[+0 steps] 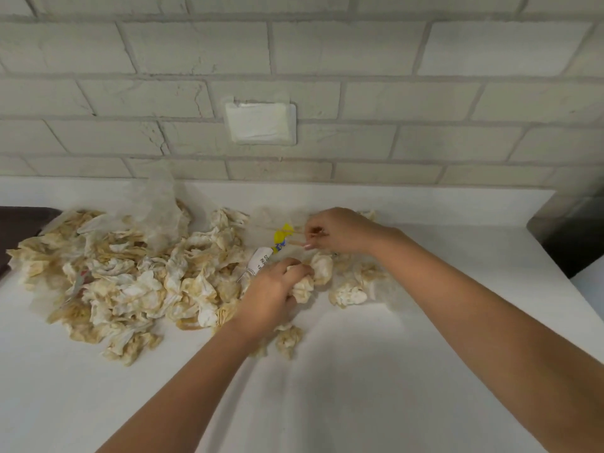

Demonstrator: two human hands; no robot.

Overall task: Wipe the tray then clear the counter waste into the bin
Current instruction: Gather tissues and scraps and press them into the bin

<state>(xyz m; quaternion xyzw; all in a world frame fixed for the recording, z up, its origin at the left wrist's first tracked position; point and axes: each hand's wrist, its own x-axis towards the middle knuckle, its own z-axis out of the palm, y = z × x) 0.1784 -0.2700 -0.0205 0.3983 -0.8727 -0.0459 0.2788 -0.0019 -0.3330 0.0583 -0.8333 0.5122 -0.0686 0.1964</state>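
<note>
Take the yellow wrapper [281,237] on the counter [359,371] as your marker. Your left hand [273,291] is just below it, fingers curled round a crumpled wad [302,287] of stained tissue and gripping it. Your right hand [340,230] is just to the wrapper's right, thumb and forefinger pinching thin sticks [299,241] that reach back toward the wrapper. The other fingers are tucked in.

The waste is nearly all on the counter, so by my reading the clearing has barely started. The big heap of stained tissues [130,279] spreads out left of the wrapper. A white printed label [258,261] lies just below the wrapper on its left. A few loose wads [348,294] sit below and right of it, and one more clump [287,341] lies further below, beside your left wrist.

No bin can be picked out. The dark metallic object [568,233] far right of the wrapper could be one, but too little of it shows to say. The dark shape [19,220] at the far left may be the tray (only a corner is in view), so I cannot tell whether the wiping is done.

What seems left is to gather the small pieces you hold, then take the heap in several handfuls, since it looks too loose and wide for one grab. The sticks and wrapper are light and could easily slip out of a bundle of tissue.
</note>
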